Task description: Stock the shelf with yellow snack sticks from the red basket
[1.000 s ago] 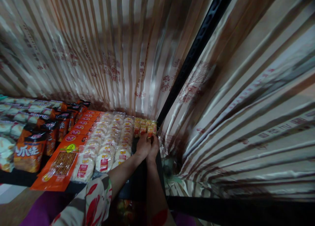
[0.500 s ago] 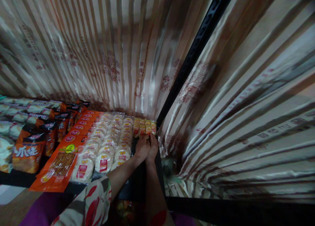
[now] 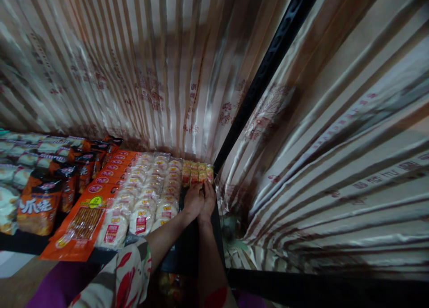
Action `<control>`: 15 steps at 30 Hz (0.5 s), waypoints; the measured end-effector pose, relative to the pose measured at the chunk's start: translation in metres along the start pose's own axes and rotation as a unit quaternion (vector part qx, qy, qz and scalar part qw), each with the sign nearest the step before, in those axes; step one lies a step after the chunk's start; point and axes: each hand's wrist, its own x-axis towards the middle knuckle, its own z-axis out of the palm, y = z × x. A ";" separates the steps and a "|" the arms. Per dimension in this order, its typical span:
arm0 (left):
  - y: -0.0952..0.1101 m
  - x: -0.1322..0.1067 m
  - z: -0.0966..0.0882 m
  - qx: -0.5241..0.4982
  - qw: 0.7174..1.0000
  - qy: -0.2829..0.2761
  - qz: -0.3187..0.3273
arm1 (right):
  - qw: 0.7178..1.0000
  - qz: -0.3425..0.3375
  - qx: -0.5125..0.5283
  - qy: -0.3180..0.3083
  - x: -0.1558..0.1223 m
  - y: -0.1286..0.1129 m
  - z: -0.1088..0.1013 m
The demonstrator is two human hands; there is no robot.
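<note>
My left hand (image 3: 194, 201) and my right hand (image 3: 208, 200) are side by side at the right end of a dark shelf (image 3: 186, 250). Their closed fingers meet at the front of a small block of yellow-and-red snack packets (image 3: 195, 166), pinching a packet at its near edge. My fingertips are partly hidden and dim. Left of my hands, rows of round white rice crackers (image 3: 141, 218) in clear wrappers stand on the shelf. Beside these lies a row of overlapping orange bags of stick snacks (image 3: 83, 223).
Orange-and-black snack bags (image 3: 40, 205) fill the shelf's left part. A black slotted post (image 3: 261, 84) rises slantwise at the shelf's back right corner. Striped printed sheeting (image 3: 150, 75) hangs behind and to the right. More packets (image 3: 170, 285) show dimly below the shelf.
My hands have barely shifted at the front of the small yellow packets. The packets near my fingertips sit almost as before; the other goods have not moved.
</note>
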 end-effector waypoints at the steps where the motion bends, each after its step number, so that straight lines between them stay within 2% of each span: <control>1: 0.000 0.000 0.000 0.000 1.000 0.000 0.001 | 1.000 0.002 -0.002 0.001 0.000 0.000 0.000; 6: -0.002 0.005 0.000 0.013 1.000 0.002 0.000 | 1.000 0.003 -0.009 -0.002 0.000 0.002 0.001; 10: -0.002 0.007 0.002 0.031 0.999 -0.019 0.002 | 1.000 0.004 -0.014 -0.004 0.000 0.006 0.002; 15: -0.007 0.008 0.005 -0.017 1.000 -0.008 -0.003 | 1.000 -0.005 -0.017 -0.022 -0.001 0.009 0.005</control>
